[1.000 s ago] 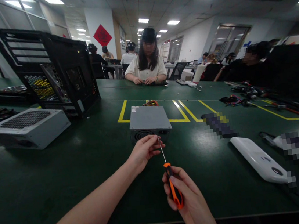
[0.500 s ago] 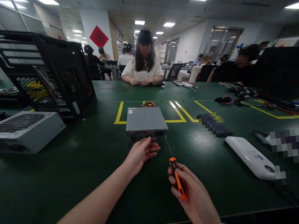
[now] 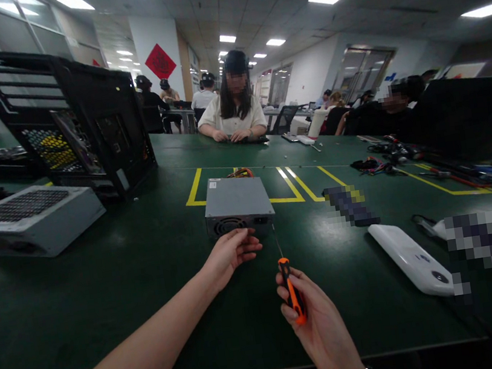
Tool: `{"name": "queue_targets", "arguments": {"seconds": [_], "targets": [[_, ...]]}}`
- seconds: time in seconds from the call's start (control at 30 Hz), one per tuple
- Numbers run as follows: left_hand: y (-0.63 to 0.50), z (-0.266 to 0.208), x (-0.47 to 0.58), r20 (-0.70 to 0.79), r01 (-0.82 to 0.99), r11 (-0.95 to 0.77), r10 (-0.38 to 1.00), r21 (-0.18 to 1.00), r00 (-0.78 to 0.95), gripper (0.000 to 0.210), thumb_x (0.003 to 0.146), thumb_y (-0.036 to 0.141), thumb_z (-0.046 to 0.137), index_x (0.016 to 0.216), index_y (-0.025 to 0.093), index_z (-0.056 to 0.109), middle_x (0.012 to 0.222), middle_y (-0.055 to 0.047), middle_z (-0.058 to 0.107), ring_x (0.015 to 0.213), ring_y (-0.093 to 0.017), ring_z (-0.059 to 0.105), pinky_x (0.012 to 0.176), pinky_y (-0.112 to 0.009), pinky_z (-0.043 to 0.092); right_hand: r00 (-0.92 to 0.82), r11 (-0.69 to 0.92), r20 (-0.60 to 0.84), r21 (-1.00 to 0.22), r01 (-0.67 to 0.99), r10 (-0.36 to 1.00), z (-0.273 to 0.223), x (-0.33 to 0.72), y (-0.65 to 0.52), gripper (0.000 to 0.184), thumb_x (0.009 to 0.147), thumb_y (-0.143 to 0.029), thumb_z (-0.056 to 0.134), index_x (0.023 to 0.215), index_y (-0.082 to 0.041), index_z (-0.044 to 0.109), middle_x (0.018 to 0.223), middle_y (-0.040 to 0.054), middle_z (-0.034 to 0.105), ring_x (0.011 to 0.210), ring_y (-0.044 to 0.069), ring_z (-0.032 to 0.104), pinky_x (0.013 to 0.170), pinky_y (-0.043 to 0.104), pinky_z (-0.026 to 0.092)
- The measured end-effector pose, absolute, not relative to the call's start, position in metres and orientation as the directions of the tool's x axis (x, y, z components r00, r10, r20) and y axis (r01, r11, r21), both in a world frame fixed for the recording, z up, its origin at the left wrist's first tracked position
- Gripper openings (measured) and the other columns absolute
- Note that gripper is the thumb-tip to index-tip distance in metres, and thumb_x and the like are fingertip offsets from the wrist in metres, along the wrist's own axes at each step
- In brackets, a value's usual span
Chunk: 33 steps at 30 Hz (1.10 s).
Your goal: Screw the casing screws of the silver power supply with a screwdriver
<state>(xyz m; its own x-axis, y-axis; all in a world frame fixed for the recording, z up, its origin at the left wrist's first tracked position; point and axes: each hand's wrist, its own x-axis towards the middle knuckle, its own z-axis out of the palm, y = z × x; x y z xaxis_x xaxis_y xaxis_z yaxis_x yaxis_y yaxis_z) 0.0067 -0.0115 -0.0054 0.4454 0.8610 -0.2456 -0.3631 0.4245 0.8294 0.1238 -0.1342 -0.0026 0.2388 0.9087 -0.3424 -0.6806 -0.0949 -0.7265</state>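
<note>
A grey computer power supply (image 3: pixel 237 196) lies on the green table in front of me, its fan grille and power socket facing my side and coloured wires behind it. My left hand (image 3: pixel 232 252) is just before that face, fingers extended and slightly apart, holding nothing. Whether its thumb touches the metal I cannot tell. In my right hand (image 3: pixel 312 303) is a screwdriver (image 3: pixel 295 300) with an orange and black handle, gripped with the shaft pointing up and away. Its tip is close to the lower right corner of the power supply; contact is unclear.
On the left stand a black computer case (image 3: pixel 76 117) and a second power supply (image 3: pixel 35 220). To the right lie a white device (image 3: pixel 410 259), a pixelated dark object (image 3: pixel 350 206) and tangled cables (image 3: pixel 384 159). Yellow tape (image 3: pixel 289 184) marks the table. A person (image 3: pixel 235 109) sits opposite.
The view has shifted very slightly. Both hands, the screwdriver and the power supply keep nearly the same places relative to each other.
</note>
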Motion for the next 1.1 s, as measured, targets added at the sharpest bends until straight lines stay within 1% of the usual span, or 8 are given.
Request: {"name": "queue_targets", "arguments": {"seconds": [0.23, 0.4, 0.53, 0.67, 0.8, 0.93, 1.03, 1.1], "targets": [[-0.013, -0.003, 0.008, -0.240, -0.334, 0.404, 0.867, 0.851, 0.437, 0.015, 0.081, 0.023, 0.055, 0.091, 0.013, 0.058, 0.078, -0.005, 0.063, 0.072, -0.013, 0.064, 0.056, -0.019, 0.047, 0.235, -0.088, -0.347, -0.707, -0.702, 0.908, -0.003, 0.124, -0.129, 0.021, 0.065, -0.024, 0.069, 0.082, -0.017, 0.060, 0.075, 0.0015, 0.060, 0.059, 0.008, 0.052, 0.040, 0.013, 0.034], [-0.014, 0.000, 0.007, -0.209, -0.272, 0.333, 0.893, 0.903, 0.399, 0.017, 0.080, 0.024, 0.054, 0.092, 0.013, 0.057, 0.079, -0.005, 0.060, 0.074, -0.013, 0.062, 0.058, -0.020, 0.046, 0.208, -0.088, -0.333, -0.691, -0.717, 0.920, -0.003, 0.124, -0.125, 0.020, 0.065, -0.023, 0.070, 0.082, -0.016, 0.060, 0.074, 0.0011, 0.060, 0.059, 0.007, 0.052, 0.040, 0.012, 0.034], [-0.014, 0.000, 0.005, -0.095, -0.198, 0.169, 0.936, 0.965, 0.339, 0.019, 0.081, 0.027, 0.052, 0.093, 0.013, 0.055, 0.077, -0.004, 0.059, 0.073, -0.013, 0.061, 0.060, -0.021, 0.045, 0.238, -0.084, -0.333, -0.722, -0.687, 0.912, -0.002, 0.126, -0.125, 0.027, 0.061, -0.019, 0.074, 0.083, -0.016, 0.060, 0.073, 0.0003, 0.060, 0.060, 0.007, 0.052, 0.041, 0.012, 0.035], [-0.014, -0.001, 0.003, 0.134, -0.074, -0.117, 0.945, 0.990, 0.297, 0.017, 0.081, 0.027, 0.049, 0.093, 0.015, 0.054, 0.075, -0.002, 0.058, 0.072, -0.013, 0.059, 0.060, -0.022, 0.044, 0.287, -0.076, -0.313, -0.784, -0.616, 0.905, 0.000, 0.132, -0.128, 0.030, 0.059, -0.022, 0.075, 0.085, -0.016, 0.060, 0.073, 0.0008, 0.062, 0.063, 0.009, 0.055, 0.044, 0.014, 0.040], [-0.017, 0.000, 0.000, 0.323, 0.076, -0.356, 0.905, 0.931, 0.277, 0.017, 0.083, 0.028, 0.047, 0.094, 0.017, 0.055, 0.077, -0.001, 0.059, 0.073, -0.014, 0.058, 0.065, -0.026, 0.045, 0.309, -0.116, -0.364, -0.790, -0.602, 0.879, 0.002, 0.139, -0.130, 0.033, 0.061, -0.027, 0.073, 0.090, -0.016, 0.061, 0.082, 0.0050, 0.064, 0.071, 0.013, 0.058, 0.045, 0.016, 0.043], [-0.018, 0.000, -0.002, 0.436, 0.178, -0.485, 0.863, 0.856, 0.254, 0.016, 0.084, 0.026, 0.046, 0.095, 0.019, 0.056, 0.078, -0.001, 0.060, 0.073, -0.014, 0.058, 0.069, -0.028, 0.046, 0.218, -0.173, -0.415, -0.721, -0.671, 0.883, 0.000, 0.141, -0.128, 0.033, 0.066, -0.024, 0.070, 0.095, -0.012, 0.061, 0.079, 0.0076, 0.064, 0.065, 0.012, 0.057, 0.038, 0.014, 0.037], [-0.016, 0.001, -0.004, 0.526, 0.251, -0.567, 0.823, 0.784, 0.215, 0.016, 0.085, 0.024, 0.044, 0.095, 0.019, 0.055, 0.083, -0.002, 0.060, 0.076, -0.014, 0.058, 0.070, -0.029, 0.046, 0.216, -0.137, -0.409, -0.679, -0.721, 0.887, -0.002, 0.142, -0.125, 0.024, 0.069, -0.021, 0.067, 0.091, -0.011, 0.062, 0.074, 0.0070, 0.063, 0.060, 0.010, 0.056, 0.036, 0.013, 0.035], [-0.014, 0.002, -0.007, 0.613, 0.323, -0.638, 0.767, 0.699, 0.188, 0.015, 0.085, 0.022, 0.044, 0.095, 0.019, 0.055, 0.087, -0.003, 0.059, 0.080, -0.015, 0.057, 0.073, -0.030, 0.046, 0.218, -0.109, -0.393, -0.660, -0.743, 0.893, -0.002, 0.142, -0.124, 0.015, 0.070, -0.017, 0.067, 0.082, -0.010, 0.062, 0.073, 0.0064, 0.062, 0.059, 0.009, 0.055, 0.037, 0.012, 0.036]]}}
